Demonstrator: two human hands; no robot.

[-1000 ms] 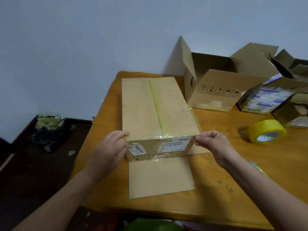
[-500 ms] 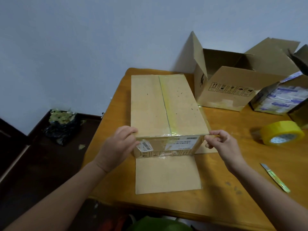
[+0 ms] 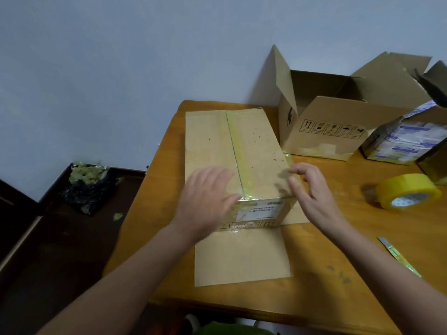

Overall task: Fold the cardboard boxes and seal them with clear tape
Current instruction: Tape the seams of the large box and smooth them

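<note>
A closed cardboard box [image 3: 254, 151] lies on the wooden table [image 3: 338, 274], its top seam covered by a strip of yellowish clear tape [image 3: 238, 155]. A loose flap [image 3: 242, 257] lies flat on the table in front of it. My left hand [image 3: 205, 201] hovers with spread, straight fingers over the box's near left top edge. My right hand [image 3: 312, 192] is at the near right corner, fingers loosely curled, holding nothing that I can see. A roll of tape [image 3: 408, 194] sits on the table to the right.
An open cardboard box [image 3: 338, 131] stands at the back right, with more boxes [image 3: 406, 143] beside it at the right edge. A small cutter [image 3: 399, 257] lies on the table near my right arm. A black bag of scraps [image 3: 89, 187] sits on the dark floor at left.
Both hands have let go of the box's near corners and lifted. The left hand has opened and moved over the top; the right has risen at the right corner.
</note>
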